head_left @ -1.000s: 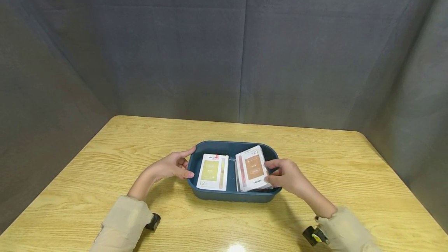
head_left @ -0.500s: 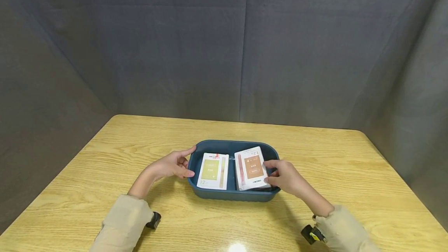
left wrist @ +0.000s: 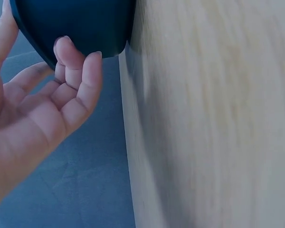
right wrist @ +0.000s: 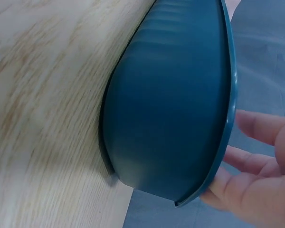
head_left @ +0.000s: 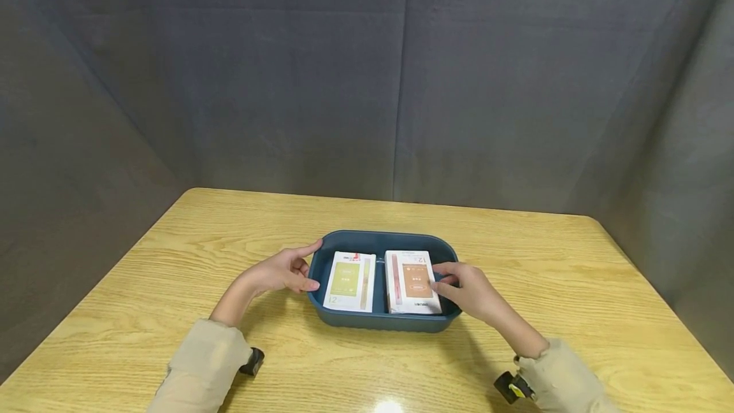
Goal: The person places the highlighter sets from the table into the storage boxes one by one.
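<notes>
A dark blue plastic bin (head_left: 378,320) with a divider stands on the table. My left hand (head_left: 287,271) grips its left end, the thumb and fingers bent at the rim; the left wrist view shows curled fingers (left wrist: 71,59) against the bin's outer wall. In the left compartment lies a white pen box (head_left: 331,304) with a yellow-green panel. Flat in the right compartment is another white pen box (head_left: 417,279) with an orange-brown panel. My right hand (head_left: 467,285) reaches over the right rim, thumb and fingertips apart at that box's right edge. Some right fingertips are hidden.
A light wood-grain table (head_left: 367,362) bears the bin. Behind it and at both sides hang grey curtains (head_left: 287,81). A small black device (head_left: 251,362) sits at the left cuff, another black device (head_left: 507,387) at the right.
The pen box with the orange-brown panel has straightened and sunk flat into the right compartment. My right thumb has shifted slightly away from the near edge. The left hand stays on the bin.
</notes>
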The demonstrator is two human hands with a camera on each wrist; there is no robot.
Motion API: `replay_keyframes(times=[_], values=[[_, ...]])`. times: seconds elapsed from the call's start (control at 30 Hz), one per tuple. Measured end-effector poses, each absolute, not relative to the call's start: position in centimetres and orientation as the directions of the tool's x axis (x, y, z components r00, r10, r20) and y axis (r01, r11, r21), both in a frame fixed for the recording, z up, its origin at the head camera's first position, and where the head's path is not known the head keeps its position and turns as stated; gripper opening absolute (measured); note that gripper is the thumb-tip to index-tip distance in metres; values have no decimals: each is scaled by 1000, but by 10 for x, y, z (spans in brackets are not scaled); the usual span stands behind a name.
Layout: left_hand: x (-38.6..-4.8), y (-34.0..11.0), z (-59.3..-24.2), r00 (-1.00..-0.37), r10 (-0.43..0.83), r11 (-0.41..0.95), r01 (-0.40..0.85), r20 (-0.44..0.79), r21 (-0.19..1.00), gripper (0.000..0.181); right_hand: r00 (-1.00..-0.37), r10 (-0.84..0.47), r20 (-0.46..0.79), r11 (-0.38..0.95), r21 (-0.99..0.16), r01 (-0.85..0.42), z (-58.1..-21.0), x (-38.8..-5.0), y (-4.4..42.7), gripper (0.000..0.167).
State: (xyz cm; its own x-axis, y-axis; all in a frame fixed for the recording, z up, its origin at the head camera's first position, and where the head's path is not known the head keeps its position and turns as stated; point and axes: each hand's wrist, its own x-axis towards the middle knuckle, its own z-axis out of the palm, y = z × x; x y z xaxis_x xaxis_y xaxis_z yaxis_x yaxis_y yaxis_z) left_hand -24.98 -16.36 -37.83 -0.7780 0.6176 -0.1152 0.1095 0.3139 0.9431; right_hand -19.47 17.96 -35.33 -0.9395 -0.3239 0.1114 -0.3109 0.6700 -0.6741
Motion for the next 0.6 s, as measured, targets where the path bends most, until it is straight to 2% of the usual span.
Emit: replay_keyframes(times=[0.13, 0.37, 0.5, 0.6], values=[[-249, -162, -377, -780, 615, 344, 136, -113, 929, 90, -925, -339, 171, 641, -678, -360, -356, -195, 183, 28], [-246, -161, -374, -791, 592, 429, 150, -151, 891, 87, -931, -269, 247, 634, -682, -364, -358, -190, 185, 29], [-243, -158, -368, -834, 536, 519, 204, -131, 830, 81, -923, -265, 279, 663, -642, -385, -356, -189, 185, 31], [-237, -151, -362, -890, 454, 602, 261, -54, 754, 74, -909, -276, 312, 685, -600, -413, -356, -188, 185, 32]])
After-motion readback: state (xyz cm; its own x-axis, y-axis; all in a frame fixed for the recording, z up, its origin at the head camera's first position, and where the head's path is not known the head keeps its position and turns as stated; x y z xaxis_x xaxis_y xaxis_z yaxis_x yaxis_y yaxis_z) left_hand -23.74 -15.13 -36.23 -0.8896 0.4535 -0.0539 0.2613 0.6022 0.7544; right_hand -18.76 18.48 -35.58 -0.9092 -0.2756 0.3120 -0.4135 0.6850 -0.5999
